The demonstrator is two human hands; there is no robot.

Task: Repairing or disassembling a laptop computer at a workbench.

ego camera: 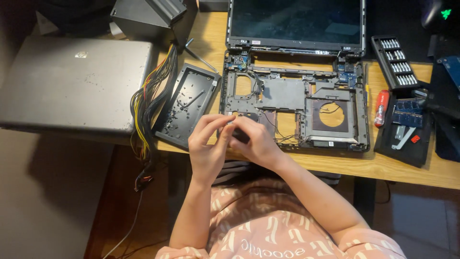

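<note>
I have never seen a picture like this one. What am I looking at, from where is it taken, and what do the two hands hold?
The one picture comes from a camera worn on a person's head, looking down at a wooden desk. No machine is here: the left hand and right hand are the person's own. Together they pinch a small dark part; what it is cannot be told. Behind them lies an opened laptop with its inner frame bare. A closed silver laptop lies on the left, a red-handled screwdriver and a black tray of screwdriver bits on the right.
</note>
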